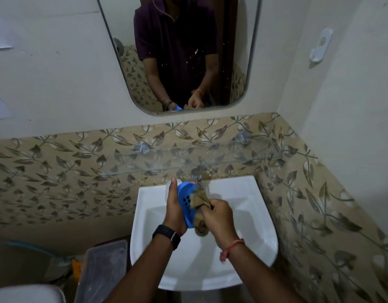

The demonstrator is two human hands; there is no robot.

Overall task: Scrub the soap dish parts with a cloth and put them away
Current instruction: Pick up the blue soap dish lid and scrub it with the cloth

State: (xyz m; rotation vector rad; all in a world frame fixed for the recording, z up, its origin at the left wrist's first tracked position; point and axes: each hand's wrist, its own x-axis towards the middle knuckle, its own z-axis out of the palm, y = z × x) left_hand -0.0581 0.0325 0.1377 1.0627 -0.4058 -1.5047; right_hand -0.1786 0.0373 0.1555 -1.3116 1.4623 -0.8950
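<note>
A blue oval soap dish part (186, 205) with square drain holes is held on edge over the white sink (250, 206). My left hand (173, 209) grips it from the left side, thumb pointing up along its rim. My right hand (217, 217) is closed on a crumpled brown cloth (200, 199) that is pressed against the holed face of the blue part. A pale piece (168, 186) shows behind my left thumb on the sink's back ledge; I cannot tell what it is.
A chrome tap (197, 174) stands just behind the dish. A glass shelf (188, 157) runs along the tiled wall above the sink, under a mirror (177, 53). A clear plastic box (103, 270) sits on the floor at the left. The drain (201, 231) lies below my hands.
</note>
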